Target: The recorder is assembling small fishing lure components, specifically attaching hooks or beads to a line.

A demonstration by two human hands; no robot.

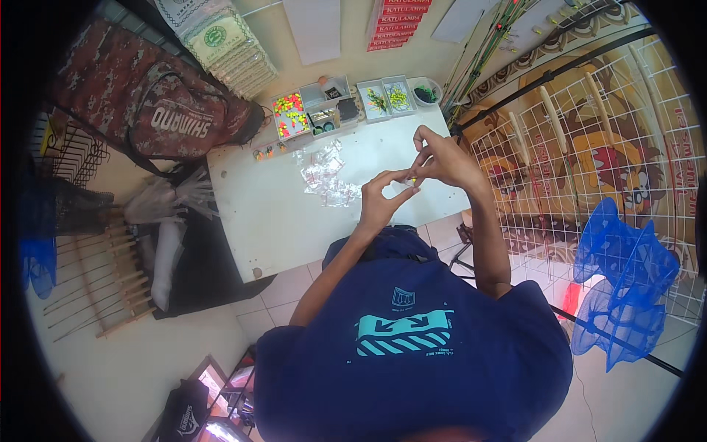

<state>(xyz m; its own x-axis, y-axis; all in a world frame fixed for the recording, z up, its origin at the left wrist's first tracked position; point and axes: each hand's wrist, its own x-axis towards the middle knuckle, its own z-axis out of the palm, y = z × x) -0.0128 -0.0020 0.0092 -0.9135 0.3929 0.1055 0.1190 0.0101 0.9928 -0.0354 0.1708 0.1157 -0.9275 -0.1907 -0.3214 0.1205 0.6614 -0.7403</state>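
Above the near right part of the white table (269, 221), my two hands meet at the fingertips. Thumb and forefinger of my left hand (379, 200) pinch a small yellow-and-white piece (414, 180). From the other side, the fingers of my right hand (449, 163) close on the same piece, its other fingers curled. The fingertips cover most of it, so its exact kind is hidden. Left of my hands, a loose pile of small clear plastic bags (322, 175) lies on the table.
Along the back stand a tray of red and yellow beads (291, 116), a grey compartment box (324, 128), two trays of green-yellow pieces (388, 99) and a round tub (426, 92). A camouflage rod bag (169, 118) hangs left; a white wire grid (560, 147) and blue nets (626, 280) are right.
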